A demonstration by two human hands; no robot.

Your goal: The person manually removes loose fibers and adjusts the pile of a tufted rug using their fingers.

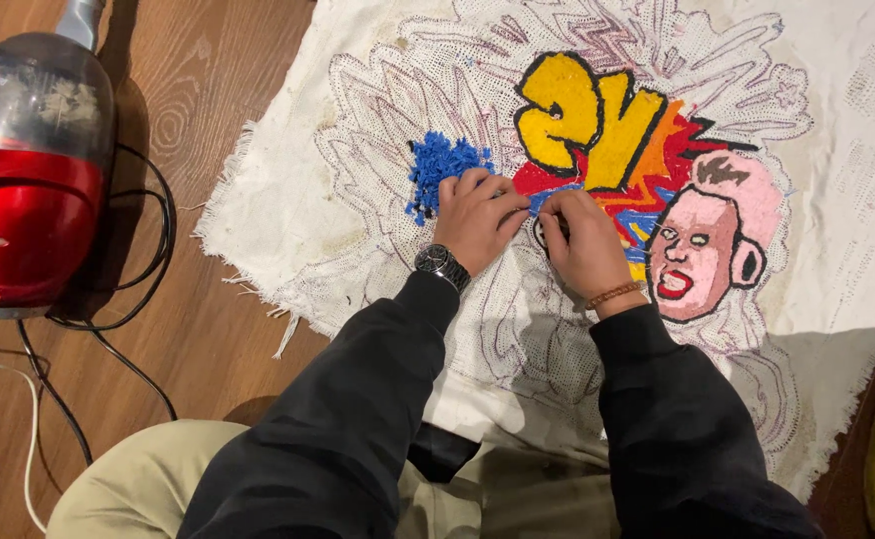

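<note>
— On the wooden floor (208, 329), what is spread out?

— A white backing cloth (857, 200) with frayed edges, partly tufted. It carries yellow block shapes (577, 115) outlined in black, red and orange zigzags, and a pink cartoon face (702, 250) at the right. The untufted part shows drawn outlines only.

— Where are the hands?

— Both lie on the cloth near its middle, close together, fingertips almost meeting. The left hand (477, 222) wears a dark wristwatch (442, 265) and rests just beside a patch of loose blue yarn (442, 165), its fingers curled down onto the cloth. The right hand (585, 245) wears a thin beaded bracelet (615, 293); its fingers are bent and pinched together at the edge of the coloured area, just left of the pink face.

— Is either hand holding something?

— The right hand's fingertips seem to pinch at the pile or a small bit of it, but I cannot tell what. The left hand looks half closed, pressing rather than gripping.

— Anything else around?

— A red handheld vacuum cleaner (28, 190) with a clear dust cup lies at the left on the floor, with black cables (128, 329) looping beside it.
</note>
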